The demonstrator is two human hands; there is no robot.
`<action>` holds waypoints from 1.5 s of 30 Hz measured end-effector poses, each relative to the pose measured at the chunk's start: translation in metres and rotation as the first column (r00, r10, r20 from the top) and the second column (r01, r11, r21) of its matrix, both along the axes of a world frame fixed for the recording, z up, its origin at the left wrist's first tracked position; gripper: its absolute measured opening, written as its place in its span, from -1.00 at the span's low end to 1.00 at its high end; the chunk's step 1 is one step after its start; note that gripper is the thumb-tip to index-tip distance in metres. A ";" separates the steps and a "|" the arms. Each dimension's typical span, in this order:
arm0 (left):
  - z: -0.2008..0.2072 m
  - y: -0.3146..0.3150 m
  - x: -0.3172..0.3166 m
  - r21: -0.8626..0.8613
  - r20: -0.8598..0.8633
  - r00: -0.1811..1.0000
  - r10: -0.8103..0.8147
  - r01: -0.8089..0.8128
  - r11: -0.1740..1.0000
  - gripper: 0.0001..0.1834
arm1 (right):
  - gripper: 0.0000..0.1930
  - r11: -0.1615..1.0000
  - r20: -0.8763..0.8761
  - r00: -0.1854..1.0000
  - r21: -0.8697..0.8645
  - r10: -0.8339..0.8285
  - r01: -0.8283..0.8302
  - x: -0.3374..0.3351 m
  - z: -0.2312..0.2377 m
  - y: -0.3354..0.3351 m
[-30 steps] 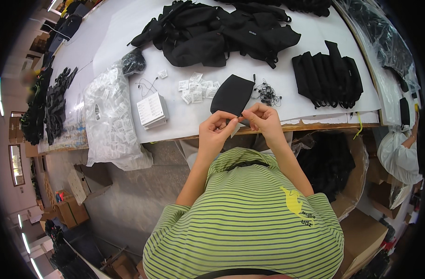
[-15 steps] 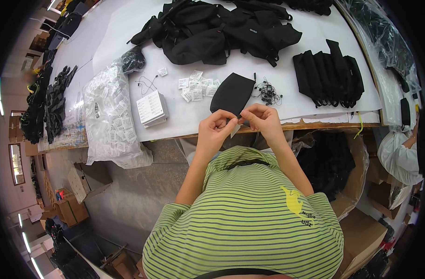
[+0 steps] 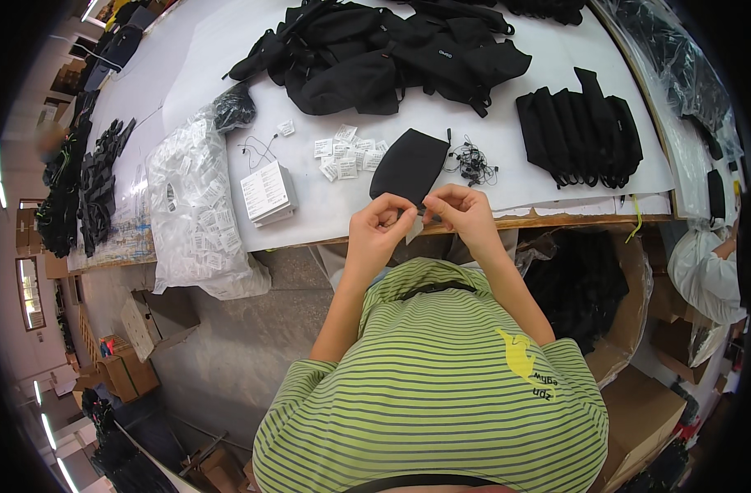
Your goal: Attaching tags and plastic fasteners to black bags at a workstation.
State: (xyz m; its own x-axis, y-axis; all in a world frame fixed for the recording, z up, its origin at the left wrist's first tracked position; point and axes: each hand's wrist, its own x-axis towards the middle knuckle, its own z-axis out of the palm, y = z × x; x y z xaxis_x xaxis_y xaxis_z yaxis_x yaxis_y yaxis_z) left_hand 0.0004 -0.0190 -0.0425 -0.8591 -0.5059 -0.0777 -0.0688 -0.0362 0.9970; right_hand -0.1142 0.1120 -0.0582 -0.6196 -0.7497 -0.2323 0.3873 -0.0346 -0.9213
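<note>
Over the table's near edge, my left hand and my right hand meet fingertip to fingertip, both closed in a pinch. A small white tag hangs just below the fingertips; which fingers bear it, and by what, is too small to tell. Right beyond them lies a flat black fabric pouch, its near end partly behind my left hand. A tangle of thin black tag strings rests to the right of the pouch. To its left is a loose pile of small white printed tags.
A stack of white cards stands left of the tags, beside a clear bag of packets. Black bags heap at the back; a row of black pouches sits at right. Below the table's right side, a carton holds black goods.
My hands stay in nearly the same place, with only a slight shift of the fingertips. The white tag still hangs between them, and the things on the table lie as before.
</note>
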 end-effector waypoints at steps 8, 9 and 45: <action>-0.001 0.001 0.001 -0.005 -0.011 1.000 0.024 -0.024 1.000 -0.93 | -0.88 0.999 -0.009 0.999 -0.009 -0.034 0.033 0.002 -0.002 0.000; -0.001 0.000 0.001 0.008 -0.012 1.000 0.016 -0.016 1.000 -0.93 | -0.88 1.000 -0.001 1.000 -0.011 -0.026 0.026 0.002 -0.002 0.000; 0.031 0.005 0.006 -0.291 -0.061 0.904 -0.424 0.390 0.874 -0.96 | -0.79 0.983 0.127 0.990 0.163 0.064 -0.084 -0.030 -0.085 -0.006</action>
State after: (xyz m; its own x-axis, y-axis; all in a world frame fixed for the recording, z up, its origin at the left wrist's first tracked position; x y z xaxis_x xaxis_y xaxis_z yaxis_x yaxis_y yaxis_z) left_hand 0.0067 -0.0145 -0.0119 -0.9874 -0.0965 0.1257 0.1000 0.2355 0.9667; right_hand -0.1438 0.1059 -0.1433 -0.5234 -0.7365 -0.4285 0.4921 0.1493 -0.8576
